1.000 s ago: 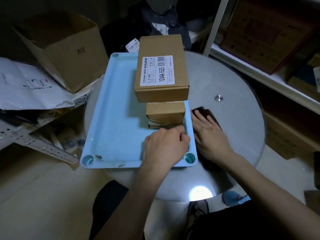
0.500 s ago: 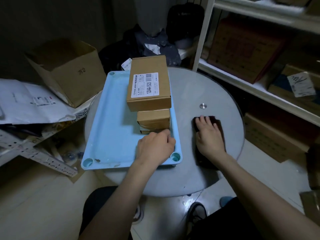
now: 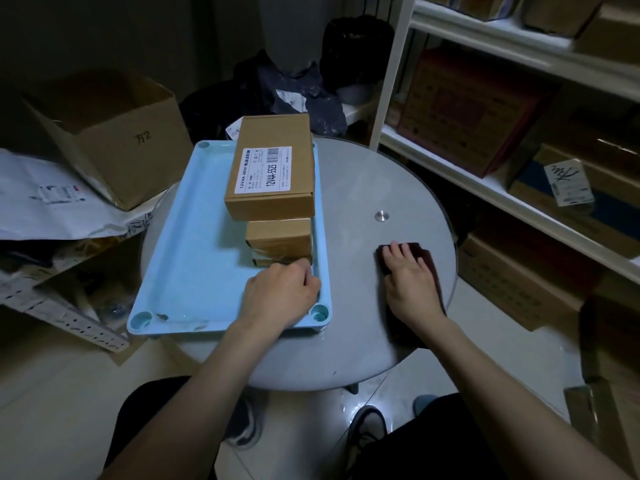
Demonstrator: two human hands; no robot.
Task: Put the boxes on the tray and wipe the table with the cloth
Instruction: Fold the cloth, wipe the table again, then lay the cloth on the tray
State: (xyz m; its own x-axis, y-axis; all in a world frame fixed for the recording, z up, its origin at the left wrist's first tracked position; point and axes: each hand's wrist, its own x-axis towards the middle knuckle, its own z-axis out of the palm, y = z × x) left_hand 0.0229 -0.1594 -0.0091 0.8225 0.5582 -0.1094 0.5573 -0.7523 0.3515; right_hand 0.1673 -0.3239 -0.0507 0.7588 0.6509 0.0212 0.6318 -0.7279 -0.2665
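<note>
A: Cloth (image 3: 427, 261) handling? Location?
B: Soft, limp, dark red, flat on table (image 3: 353, 202) right of tray (image 3: 194, 237). My right hand (image 3: 410, 284) presses it, fingers straight. Left hand (image 3: 280, 292) curled at tray's rim; grip unclear. Boxes (image 3: 273, 174) on tray.

Matt brown cardboard boxes (image 3: 270, 178) are seen on a smooth pale-blue plastic tray (image 3: 194, 258); a dark red cloth (image 3: 427, 261) lies on the glossy round grey table (image 3: 363, 341).
</note>
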